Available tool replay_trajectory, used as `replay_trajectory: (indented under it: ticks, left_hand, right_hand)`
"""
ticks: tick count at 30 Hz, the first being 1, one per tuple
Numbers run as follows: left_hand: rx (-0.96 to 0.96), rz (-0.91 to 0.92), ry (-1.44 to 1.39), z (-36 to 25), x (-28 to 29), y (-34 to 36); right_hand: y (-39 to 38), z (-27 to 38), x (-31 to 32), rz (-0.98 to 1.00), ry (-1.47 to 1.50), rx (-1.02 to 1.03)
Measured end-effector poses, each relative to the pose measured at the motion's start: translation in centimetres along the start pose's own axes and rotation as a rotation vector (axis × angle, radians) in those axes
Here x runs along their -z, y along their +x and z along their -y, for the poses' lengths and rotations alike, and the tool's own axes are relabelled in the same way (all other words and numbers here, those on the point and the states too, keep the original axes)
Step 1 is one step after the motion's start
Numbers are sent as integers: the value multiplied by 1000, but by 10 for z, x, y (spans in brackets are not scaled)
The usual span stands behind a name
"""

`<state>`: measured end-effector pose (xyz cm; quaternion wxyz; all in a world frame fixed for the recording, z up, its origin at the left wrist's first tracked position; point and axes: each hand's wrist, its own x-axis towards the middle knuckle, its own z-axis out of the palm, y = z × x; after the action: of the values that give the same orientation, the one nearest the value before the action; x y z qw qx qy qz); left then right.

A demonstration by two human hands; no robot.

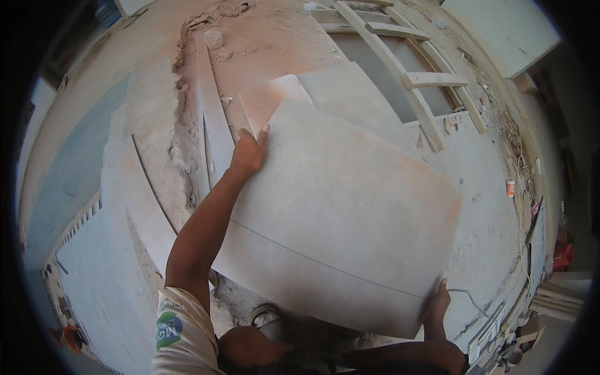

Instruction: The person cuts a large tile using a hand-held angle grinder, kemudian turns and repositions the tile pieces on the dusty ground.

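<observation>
A large pale grey flat sheet (344, 206) with orange-tinged dust on its right side spans the middle of the view. Across its lower part runs a thin dark line. My left hand (250, 152) grips the sheet's upper left edge, thumb on top and fingers beneath. Low on the right, my right hand (437, 303) holds the lower right edge, its thumb showing and its other fingers hidden under the sheet. Beyond the sheet's far corner lie a smaller dusty reddish piece (265, 103) and another grey sheet (350, 94).
A wooden ladder-like frame (400, 69) lies at the far right. Long pale strips (215, 106) rest beside a broken concrete edge (181, 150). Bluish panels (94, 269) cover the left. An orange and white cup (510, 189) sits near rubble; my shoe (267, 317) shows below the sheet.
</observation>
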<state>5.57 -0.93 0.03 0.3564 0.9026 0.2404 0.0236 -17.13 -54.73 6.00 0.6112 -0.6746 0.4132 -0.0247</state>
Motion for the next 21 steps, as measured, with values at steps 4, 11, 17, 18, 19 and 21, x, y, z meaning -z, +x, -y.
replay_trajectory:
  ticks: [4, 11, 17, 18, 19, 21]
  left_hand:
    - [-14, 65, 30, 2, -20, -5]
    - [-56, -8, 37, 33, 4, -23]
    - [444, -115, -549, 74, 85, -178]
    - [601, 155, -533, 75, 93, -209]
    - [728, 392, -427, 74, 93, -236]
    - [864, 672, -525, 74, 75, -284]
  right_hand:
    - [7, -7, 14, -34, -137, 12]
    - [2, 11, 6, -37, -347, 105]
    - [18, 10, 14, -24, -221, 0]
    - [14, 7, 9, -30, -177, -10]
    - [13, 4, 5, -35, -133, -17]
    - [20, -6, 5, -4, -119, -25]
